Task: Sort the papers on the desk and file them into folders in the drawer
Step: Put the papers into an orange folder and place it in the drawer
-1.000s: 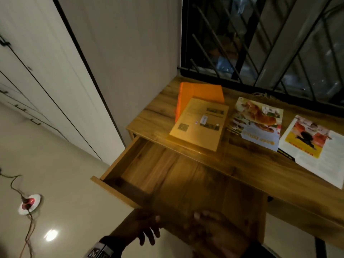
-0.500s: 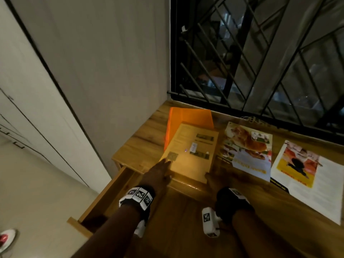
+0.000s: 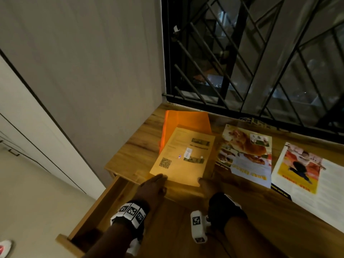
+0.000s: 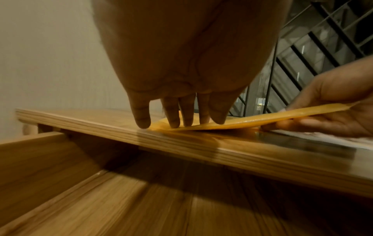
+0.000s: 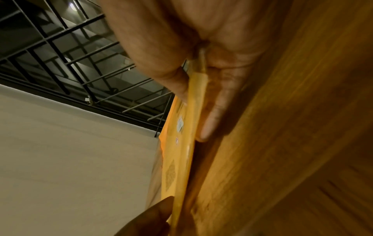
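**A:** What is in front of the person?

**B:** A wooden worktop under a barred window, with an open drawer pulled out below its front left corner. A yellow folder lies near the front edge at the left end, partly covering an orange folder that reaches toward the back edge. To the right lie two loose printed sheets, a food flyer and a poster sheet.

**B:** The drawer looks bare inside, as far as the view shows.

**A:** And the hands?

**B:** They sit apart, one at each front corner of the yellow folder. The left hand has straight fingers pressing its near left corner down onto the wood. The right hand pinches the near right corner, thumb on top and fingers underneath, and that corner is raised off the worktop.

**A:** So what is the step?

**B:** Most likely lifting the folder, either to open it or to carry it.

**A:** How should it go?

**B:** The right hand's pinch should sit deep enough that the thin card does not bend or slip. The left fingers should slide under their corner so both sides rise level. It should also lift clear of the orange folder underneath, so that one is not dragged toward the front edge.
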